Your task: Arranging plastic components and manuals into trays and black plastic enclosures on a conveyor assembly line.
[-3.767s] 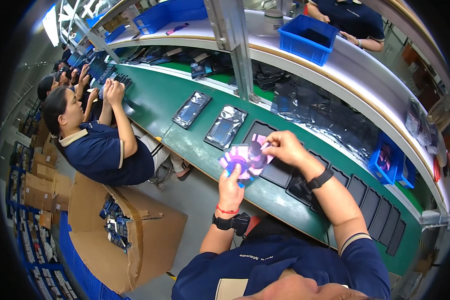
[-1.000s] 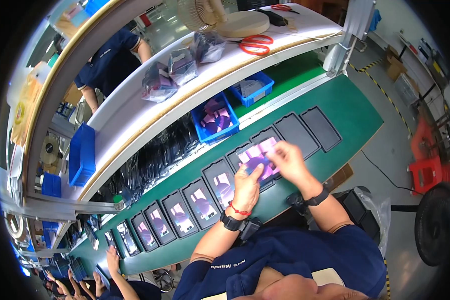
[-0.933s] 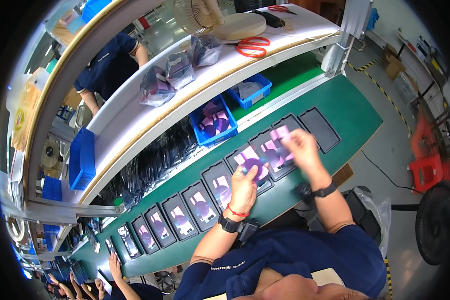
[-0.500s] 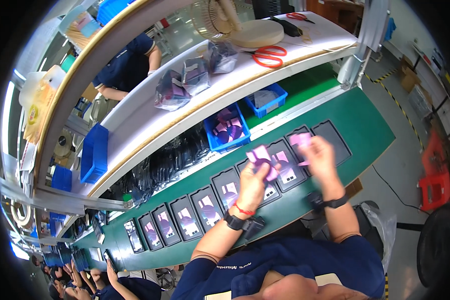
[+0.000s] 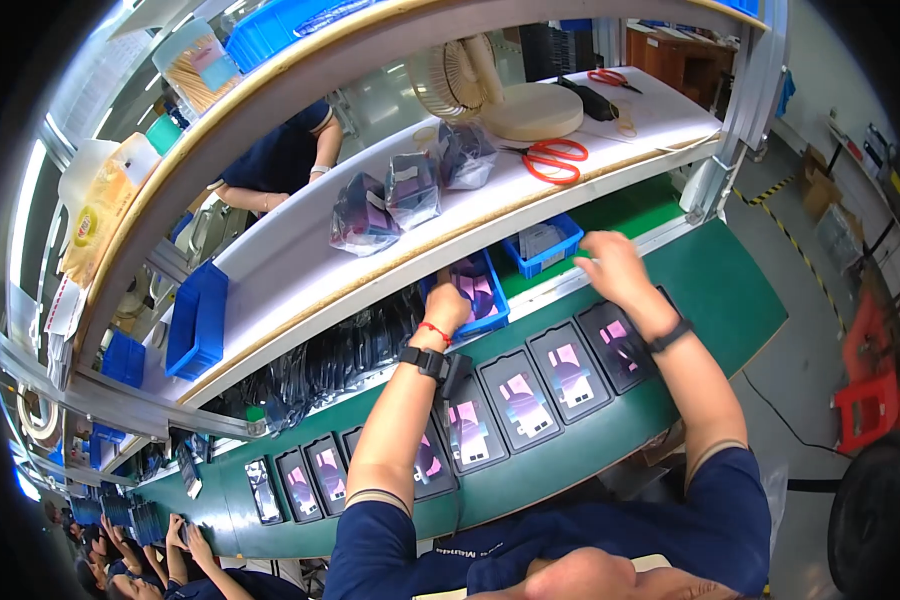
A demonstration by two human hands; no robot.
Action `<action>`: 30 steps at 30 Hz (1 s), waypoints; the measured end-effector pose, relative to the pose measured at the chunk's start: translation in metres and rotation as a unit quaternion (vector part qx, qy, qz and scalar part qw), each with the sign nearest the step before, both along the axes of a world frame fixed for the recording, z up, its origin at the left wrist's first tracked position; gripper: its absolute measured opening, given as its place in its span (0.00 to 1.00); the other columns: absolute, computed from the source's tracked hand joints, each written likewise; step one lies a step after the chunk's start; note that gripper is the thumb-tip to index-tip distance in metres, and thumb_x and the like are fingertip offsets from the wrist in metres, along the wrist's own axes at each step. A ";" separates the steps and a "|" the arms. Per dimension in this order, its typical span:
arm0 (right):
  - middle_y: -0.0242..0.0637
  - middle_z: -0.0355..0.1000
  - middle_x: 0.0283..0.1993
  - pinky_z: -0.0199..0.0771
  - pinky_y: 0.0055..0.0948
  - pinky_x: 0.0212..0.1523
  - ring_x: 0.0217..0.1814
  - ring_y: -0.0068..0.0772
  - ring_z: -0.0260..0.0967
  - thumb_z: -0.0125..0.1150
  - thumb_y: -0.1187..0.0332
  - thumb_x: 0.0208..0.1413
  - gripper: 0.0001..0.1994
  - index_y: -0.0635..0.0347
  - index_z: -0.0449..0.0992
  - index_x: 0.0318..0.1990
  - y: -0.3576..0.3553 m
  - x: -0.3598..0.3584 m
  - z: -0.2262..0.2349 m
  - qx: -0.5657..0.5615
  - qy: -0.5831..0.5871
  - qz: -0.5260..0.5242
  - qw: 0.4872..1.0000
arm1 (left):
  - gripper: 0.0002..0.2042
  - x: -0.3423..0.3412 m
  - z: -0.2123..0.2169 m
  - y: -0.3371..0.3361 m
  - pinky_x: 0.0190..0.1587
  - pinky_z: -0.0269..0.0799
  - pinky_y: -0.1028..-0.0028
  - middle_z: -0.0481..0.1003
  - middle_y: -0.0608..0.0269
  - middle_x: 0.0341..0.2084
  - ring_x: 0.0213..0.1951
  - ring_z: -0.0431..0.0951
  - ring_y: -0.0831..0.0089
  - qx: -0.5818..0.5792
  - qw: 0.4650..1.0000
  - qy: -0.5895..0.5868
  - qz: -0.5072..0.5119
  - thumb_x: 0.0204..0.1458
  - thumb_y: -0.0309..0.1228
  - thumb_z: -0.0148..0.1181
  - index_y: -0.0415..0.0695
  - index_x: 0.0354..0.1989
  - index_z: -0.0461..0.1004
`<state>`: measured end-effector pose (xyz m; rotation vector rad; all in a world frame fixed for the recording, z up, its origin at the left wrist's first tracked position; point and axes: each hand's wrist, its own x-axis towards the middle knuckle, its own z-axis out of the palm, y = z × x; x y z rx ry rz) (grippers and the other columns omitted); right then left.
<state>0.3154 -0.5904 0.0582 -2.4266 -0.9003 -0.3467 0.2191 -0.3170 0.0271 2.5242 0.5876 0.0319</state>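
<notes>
My left hand (image 5: 449, 306) is curled at the left side of a blue bin (image 5: 492, 322) that holds pink and purple cut pieces (image 5: 476, 288). Its fingertips are hidden, so what it grips cannot be made out. Farther right, my right hand (image 5: 618, 268) hovers beside a second blue bin (image 5: 545, 262) with greyish flat pieces in it. Its thumb and fingers are apart, with nothing between them. Below both hands runs a row of black trays (image 5: 590, 404), with pink-purple sheets (image 5: 573, 374) lying in several. My right wrist is next to the tray (image 5: 638, 376) near the right end.
Above the green bench (image 5: 730, 275), a white shelf (image 5: 270, 235) carries clear bags (image 5: 412, 190), red-handled scissors (image 5: 555, 160), a fan (image 5: 535, 110) and a blue box (image 5: 196, 320). Dark plastic pouches (image 5: 320, 345) fill the space beneath it. Other people work beyond the shelf and at lower left.
Both hands have moved away from above the trays, the left to the bin of pink-purple pieces. The pink piece in my right hand is gone from it. The view has shifted.
</notes>
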 end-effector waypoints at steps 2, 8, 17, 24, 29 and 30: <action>0.48 0.71 0.45 0.66 0.41 0.49 0.47 0.46 0.68 0.63 0.63 0.43 0.18 0.61 0.74 0.42 0.052 0.033 0.006 -0.167 0.064 -0.017 0.984 | 0.38 -0.007 -0.006 -0.004 0.54 0.64 0.59 0.66 0.34 0.47 0.51 0.66 0.41 0.009 0.998 -0.069 0.007 0.37 0.29 0.63 0.39 0.61 0.52; 0.45 0.58 0.62 0.51 0.35 0.64 0.65 0.43 0.53 0.54 0.63 0.47 0.26 0.57 0.65 0.57 0.102 0.089 -0.028 -0.206 -0.032 0.035 0.977 | 0.32 -0.078 0.028 -0.021 0.56 0.59 0.61 0.61 0.41 0.50 0.54 0.62 0.46 -0.019 0.966 -0.256 -0.036 0.40 0.26 0.64 0.38 0.56 0.59; 0.43 0.68 0.52 0.63 0.32 0.56 0.53 0.38 0.65 0.60 0.69 0.46 0.21 0.61 0.69 0.50 0.062 0.083 -0.005 0.192 0.252 0.078 0.945 | 0.09 -0.142 0.031 -0.025 0.39 0.70 0.75 0.74 0.57 0.37 0.41 0.74 0.69 -0.179 0.937 -0.299 -0.018 0.47 0.24 0.60 0.38 0.37 0.74; 0.33 0.74 0.28 0.71 0.23 0.34 0.32 0.23 0.71 0.65 0.79 0.42 0.07 0.65 0.74 0.31 0.053 -0.015 -0.008 0.299 0.476 0.199 0.803 | 0.19 -0.159 0.023 -0.046 0.45 0.70 0.73 0.72 0.58 0.44 0.45 0.73 0.71 -0.595 0.784 -0.179 -0.007 0.55 0.32 0.55 0.38 0.53 0.64; 0.30 0.74 0.25 0.69 0.20 0.31 0.28 0.16 0.67 0.65 0.75 0.44 0.04 0.66 0.77 0.28 0.104 -0.132 0.011 0.107 0.471 0.347 0.804 | 0.21 -0.197 0.014 -0.044 0.48 0.72 0.64 0.71 0.53 0.47 0.47 0.74 0.61 -0.770 0.627 -0.098 -0.064 0.58 0.37 0.48 0.38 0.56 0.60; 0.30 0.74 0.25 0.69 0.20 0.31 0.28 0.16 0.67 0.65 0.74 0.45 0.05 0.67 0.78 0.29 0.115 -0.147 0.015 0.105 0.477 0.366 0.792 | 0.20 -0.211 0.013 -0.041 0.48 0.72 0.63 0.71 0.53 0.46 0.47 0.74 0.60 -0.759 0.641 -0.098 -0.050 0.59 0.37 0.48 0.36 0.55 0.61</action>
